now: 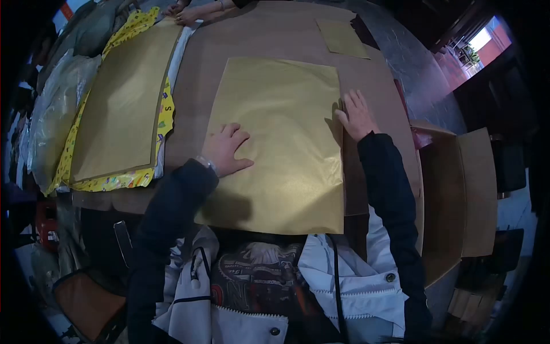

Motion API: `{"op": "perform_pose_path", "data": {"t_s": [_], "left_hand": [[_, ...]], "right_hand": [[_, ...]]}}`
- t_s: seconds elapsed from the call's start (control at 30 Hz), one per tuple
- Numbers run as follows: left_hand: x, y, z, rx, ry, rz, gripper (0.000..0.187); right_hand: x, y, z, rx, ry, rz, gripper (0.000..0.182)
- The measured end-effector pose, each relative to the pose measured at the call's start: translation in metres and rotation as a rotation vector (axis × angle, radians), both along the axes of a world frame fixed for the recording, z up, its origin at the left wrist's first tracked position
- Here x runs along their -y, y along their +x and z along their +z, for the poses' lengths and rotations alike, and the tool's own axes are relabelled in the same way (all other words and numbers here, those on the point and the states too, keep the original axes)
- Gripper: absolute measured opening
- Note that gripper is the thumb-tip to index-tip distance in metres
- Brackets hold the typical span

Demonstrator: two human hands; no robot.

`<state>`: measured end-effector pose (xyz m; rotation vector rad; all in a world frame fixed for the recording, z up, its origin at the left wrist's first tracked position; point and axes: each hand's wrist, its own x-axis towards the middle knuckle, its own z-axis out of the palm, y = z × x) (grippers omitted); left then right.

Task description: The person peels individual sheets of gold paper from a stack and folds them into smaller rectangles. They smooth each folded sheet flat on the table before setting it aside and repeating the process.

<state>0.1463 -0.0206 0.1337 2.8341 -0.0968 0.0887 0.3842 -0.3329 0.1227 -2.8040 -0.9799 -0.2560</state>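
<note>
A large sheet of gold-brown paper (281, 126) lies on the brown tabletop in front of me, its near edge hanging slightly past the table's edge. Resting on the sheet's left side is my left hand (228, 150), fingers spread, palm down. My right hand (358, 116) is at the sheet's right edge, fingers stretched out and thumb apart, close to or touching the paper. Neither hand grips anything. Light creases run across the lower right of the sheet.
At left, a stack of similar paper (126, 97) lies on yellow printed wrapping (165, 112), beside clear plastic (63, 114). Another person's hands (186, 14) are at its far end. A smaller paper piece (342, 38) lies far right. An open cardboard box (478, 192) stands right of the table.
</note>
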Motion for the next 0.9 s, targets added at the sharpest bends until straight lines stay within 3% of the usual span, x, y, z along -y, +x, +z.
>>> {"op": "perform_pose_path", "data": {"t_s": [0.07,0.13,0.17,0.23,0.27,0.33,0.4,0.53,0.63,0.7,0.9], "left_hand": [[0.005,-0.010,0.001,-0.015,0.006,0.026,0.058],[0.008,-0.016,0.005,0.005,0.011,0.074,0.058],[0.007,-0.015,0.006,0.013,0.012,0.083,0.058],[0.003,-0.015,0.006,-0.147,-0.081,0.111,0.057],[-0.001,-0.017,-0.001,-0.012,-0.029,0.069,0.056],[-0.002,-0.023,0.003,0.014,0.009,0.070,0.054],[-0.004,-0.027,0.011,0.058,0.058,0.082,0.052],[-0.011,-0.028,0.012,-0.169,0.004,-0.003,0.046],[-0.019,-0.022,0.008,0.026,-0.079,0.091,0.041],[-0.021,-0.021,0.009,0.236,0.026,0.100,0.036],[-0.027,-0.030,0.005,-0.123,-0.124,0.062,0.039]], "right_hand": [[-0.013,0.023,0.001,-0.035,-0.005,-0.011,0.067],[-0.043,0.031,-0.005,-0.198,-0.236,-0.104,0.074],[-0.057,0.023,-0.014,-0.246,-0.218,-0.044,0.079],[-0.075,0.025,-0.010,-0.243,-0.255,-0.025,0.080],[-0.084,0.028,-0.008,-0.248,-0.295,-0.009,0.081],[-0.082,0.049,-0.018,-0.258,-0.300,-0.008,0.083],[-0.086,0.069,-0.020,-0.236,-0.181,-0.231,0.083],[-0.139,0.071,-0.018,-0.257,-0.193,-0.267,0.081],[-0.205,0.049,-0.022,-0.279,-0.160,-0.057,0.079],[-0.246,0.026,-0.011,-0.294,-0.196,0.072,0.078],[-0.315,-0.025,-0.011,-0.272,-0.193,0.354,0.072]]}}
